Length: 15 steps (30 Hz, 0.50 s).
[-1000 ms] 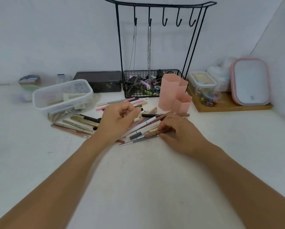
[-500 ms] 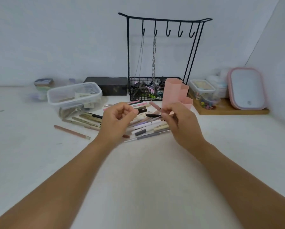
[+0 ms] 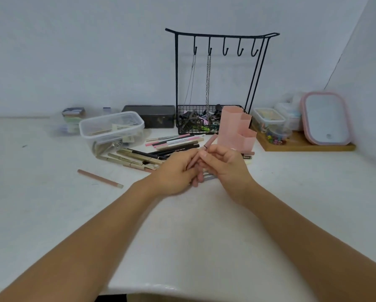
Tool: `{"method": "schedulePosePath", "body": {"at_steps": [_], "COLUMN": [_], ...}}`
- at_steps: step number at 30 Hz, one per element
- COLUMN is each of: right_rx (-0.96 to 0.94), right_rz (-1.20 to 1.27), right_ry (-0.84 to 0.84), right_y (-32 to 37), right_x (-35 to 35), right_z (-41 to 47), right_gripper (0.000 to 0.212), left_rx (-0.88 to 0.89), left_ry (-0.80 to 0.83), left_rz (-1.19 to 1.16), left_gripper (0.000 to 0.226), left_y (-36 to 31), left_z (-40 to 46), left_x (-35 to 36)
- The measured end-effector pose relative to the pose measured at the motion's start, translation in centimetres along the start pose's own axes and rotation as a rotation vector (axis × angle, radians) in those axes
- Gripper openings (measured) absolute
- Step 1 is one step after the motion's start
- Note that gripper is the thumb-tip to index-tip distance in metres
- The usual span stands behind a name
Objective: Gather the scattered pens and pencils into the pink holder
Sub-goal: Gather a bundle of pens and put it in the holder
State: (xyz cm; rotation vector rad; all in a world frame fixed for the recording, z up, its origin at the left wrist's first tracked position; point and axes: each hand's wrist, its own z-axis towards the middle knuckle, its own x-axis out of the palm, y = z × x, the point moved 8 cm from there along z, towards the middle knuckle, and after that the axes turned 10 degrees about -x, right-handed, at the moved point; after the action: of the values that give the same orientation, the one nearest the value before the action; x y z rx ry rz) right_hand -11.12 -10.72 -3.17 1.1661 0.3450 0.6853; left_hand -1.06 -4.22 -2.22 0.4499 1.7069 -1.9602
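Observation:
The pink holder (image 3: 237,129), made of hexagonal tubes, stands upright on the white table behind my hands. My right hand (image 3: 228,168) and my left hand (image 3: 176,173) meet in front of it, both pinching a brownish-pink pencil (image 3: 210,142) that tilts up toward the holder. A pile of pens and pencils (image 3: 160,151), black, gold and pink, lies to the left behind my left hand. One pink pencil (image 3: 99,178) lies alone farther left. A few more pens are partly hidden under my hands.
A clear plastic box (image 3: 111,129) sits left of the pile, a black box (image 3: 150,115) behind it. A black wire rack (image 3: 213,83) with hooks, chains and a basket stands at the back. A wooden tray (image 3: 307,144) with small containers and a pink-rimmed mirror is at right.
My hands have come together over the pile and the right hand has lifted a brownish-pink pencil off it. The lone pink pencil at left now lies apart from the pile.

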Motion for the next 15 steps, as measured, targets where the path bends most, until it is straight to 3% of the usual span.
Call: {"method": "schedulePosePath", "body": {"at_steps": [3, 7, 11, 15], "right_rx": [-0.064, -0.182, -0.330, -0.483], "right_rz": [-0.308, -0.636, -0.849, -1.009], "right_ry": [0.039, 0.289, 0.392, 0.421], "right_y": [0.0, 0.2, 0.5, 0.9], "right_x": [-0.4, 2.2, 3.2, 4.1], "right_z": [-0.2, -1.2, -1.5, -2.2], "right_gripper": [0.024, 0.031, 0.017, 0.006], "left_rx": [0.025, -0.065, -0.315, -0.301], "left_ry": [-0.236, -0.700, -0.731, -0.626], "left_rz": [0.089, 0.186, 0.092, -0.025], "left_gripper": [0.022, 0.020, 0.020, 0.024], "left_y": [-0.2, 3.1, 7.7, 7.6], "left_z": [-2.4, -9.9, -12.9, -9.8], "left_x": [-4.9, -13.5, -13.1, -11.0]}}
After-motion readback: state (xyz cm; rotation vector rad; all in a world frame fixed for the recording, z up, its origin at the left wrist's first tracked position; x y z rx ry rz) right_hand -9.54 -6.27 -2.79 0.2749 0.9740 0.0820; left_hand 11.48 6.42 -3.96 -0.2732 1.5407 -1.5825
